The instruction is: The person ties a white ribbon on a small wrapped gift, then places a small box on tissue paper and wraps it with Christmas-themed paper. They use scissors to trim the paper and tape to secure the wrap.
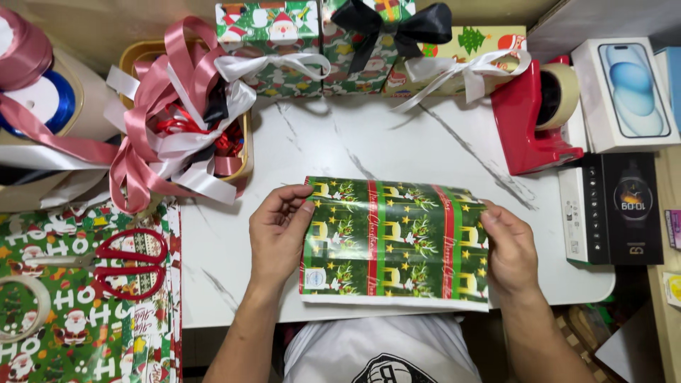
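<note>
I see my left hand (278, 230) and my right hand (509, 248) each holding one side of a green wrapped box (394, 241) with stars and red stripes on its paper. It sits at the front edge of the white marble table (369, 138), right in front of me. The fingers of my left hand are curled shut over the left edge, with the thumb on top. The fingers of my right hand are closed over the right edge the same way. I think holding both ends keeps the paper flat and tight so it does not slip. Red scissors (124, 262) lie to the left on a sheet of Santa paper (85, 333), close enough to grab. A basket of ribbons (181, 120) sits behind them. A red tape holder (535, 120) waits on the right, near my right hand. Three wrapped gifts with bows (362, 50) stand in a row at the back, out of the way
</note>
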